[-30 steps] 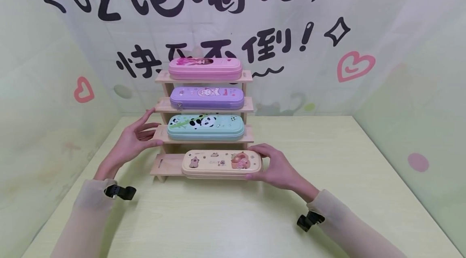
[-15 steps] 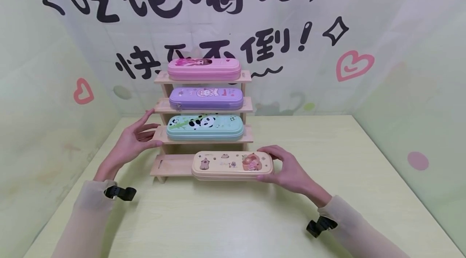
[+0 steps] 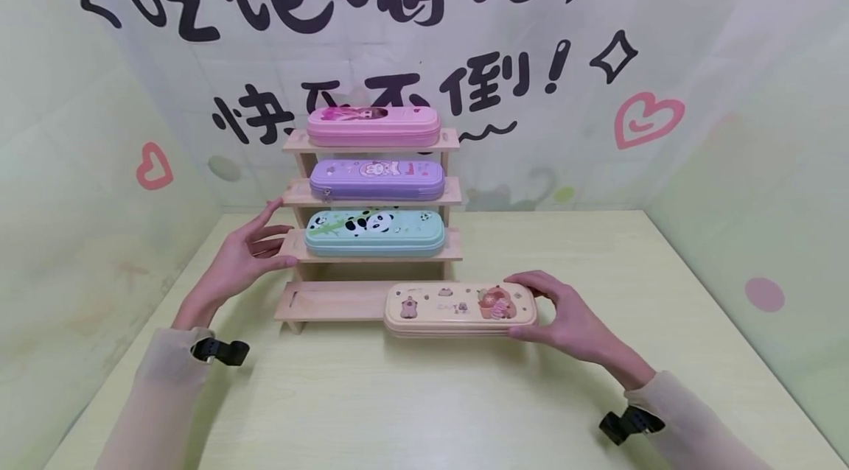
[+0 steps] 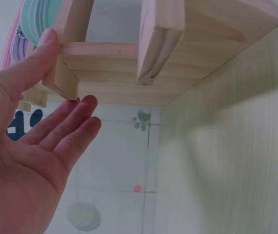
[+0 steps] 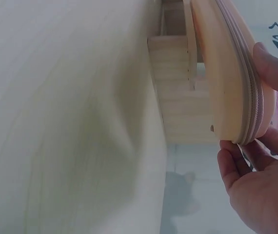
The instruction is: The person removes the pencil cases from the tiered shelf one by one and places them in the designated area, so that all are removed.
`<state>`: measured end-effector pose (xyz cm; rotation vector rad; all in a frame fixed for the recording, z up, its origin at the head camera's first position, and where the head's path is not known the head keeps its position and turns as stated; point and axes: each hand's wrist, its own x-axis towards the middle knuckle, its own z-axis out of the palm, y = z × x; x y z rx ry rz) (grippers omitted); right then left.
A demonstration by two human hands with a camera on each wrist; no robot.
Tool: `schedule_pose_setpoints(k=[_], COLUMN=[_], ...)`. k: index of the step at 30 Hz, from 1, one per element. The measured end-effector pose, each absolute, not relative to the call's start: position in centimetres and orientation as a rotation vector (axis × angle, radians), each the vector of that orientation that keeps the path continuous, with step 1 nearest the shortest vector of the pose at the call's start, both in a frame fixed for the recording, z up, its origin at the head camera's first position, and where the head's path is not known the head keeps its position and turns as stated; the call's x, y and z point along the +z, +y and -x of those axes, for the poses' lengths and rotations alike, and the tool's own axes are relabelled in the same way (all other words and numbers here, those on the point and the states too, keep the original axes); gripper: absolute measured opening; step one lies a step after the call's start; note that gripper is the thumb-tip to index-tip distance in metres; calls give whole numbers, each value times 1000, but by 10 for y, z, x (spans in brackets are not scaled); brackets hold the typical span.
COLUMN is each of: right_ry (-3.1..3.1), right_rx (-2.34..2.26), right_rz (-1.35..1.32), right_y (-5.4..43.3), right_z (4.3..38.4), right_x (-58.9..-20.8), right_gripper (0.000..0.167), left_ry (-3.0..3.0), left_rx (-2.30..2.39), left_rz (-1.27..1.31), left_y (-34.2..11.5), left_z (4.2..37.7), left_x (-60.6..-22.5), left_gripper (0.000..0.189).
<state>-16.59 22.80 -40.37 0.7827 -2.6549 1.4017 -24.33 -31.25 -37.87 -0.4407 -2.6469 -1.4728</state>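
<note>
My right hand (image 3: 577,319) grips the right end of a cream pencil case (image 3: 458,311) with small animal and fruit pictures, thumb in front and fingers behind. Its left end overlaps the lowest shelf (image 3: 338,300) of a stepped wooden rack (image 3: 292,249); the rest juts out rightward. In the right wrist view the zip (image 5: 248,73) runs along its side. At the rack's left, my left hand (image 3: 242,256) has fingers extended, its thumb touching the end of the second-lowest shelf and its index fingertip at the shelf above; the left wrist view shows this thumb (image 4: 36,58) against the wood.
On the upper shelves lie a turquoise panda pencil case (image 3: 374,233), a purple one (image 3: 378,179) and a pink one (image 3: 374,126). The rack stands on a pale wooden table (image 3: 332,404), before a printed white backdrop (image 3: 464,35).
The cream pencil case has slid right along the lowest shelf, out past its right end and slightly toward the front, in my right hand. My left hand has stayed in place.
</note>
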Motion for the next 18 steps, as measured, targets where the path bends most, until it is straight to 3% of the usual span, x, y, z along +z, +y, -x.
schedule_pose_setpoints(k=[18], right_ry=[-2583], right_rx=[1429], right_rz=[-900], right_y=[290], right_z=[158], right_x=[-398], right_gripper=[68], left_ry=[-2636], left_rx=[-1490], left_rz=[462], left_y=[-312], left_z=[244], left_x=[-379], left_gripper=[106])
